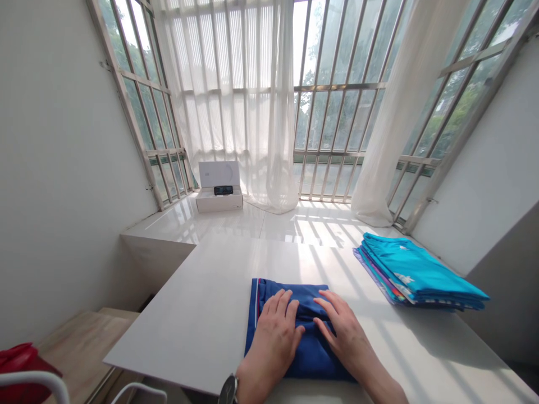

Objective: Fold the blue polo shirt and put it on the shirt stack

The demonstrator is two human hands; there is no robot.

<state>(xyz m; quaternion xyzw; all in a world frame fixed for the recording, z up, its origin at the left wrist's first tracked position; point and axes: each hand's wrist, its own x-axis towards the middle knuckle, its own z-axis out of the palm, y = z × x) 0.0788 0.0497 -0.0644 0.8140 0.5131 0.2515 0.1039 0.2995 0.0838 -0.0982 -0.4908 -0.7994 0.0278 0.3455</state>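
A folded royal-blue cloth garment with a thin white-and-red stripe along its left edge lies near the front of a long white worktop, directly under both hands. The left hand rests palm-down on the garment's left half, its fingers slightly spread and pressing into the fabric. The right hand lies flat on the right half in the same way, fingers spread and angled inward, its fingertips close to those of the left hand. Neither hand is pinching anything, and the cloth bunches into soft ridges between them. A round dark wristwatch sits on the left wrist at the bottom of the view. To the right, well apart from the hands, a neat stack of folded turquoise shirts lies on the worktop, with purple and other coloured edges showing in the lower layers. Beyond the worktop, an open white cardboard box stands on a glossy white tiled ledge, holding a small dark device. Sheer white curtains hang across tall barred windows behind it. At the lower left, a red item lies near a pale wooden step.
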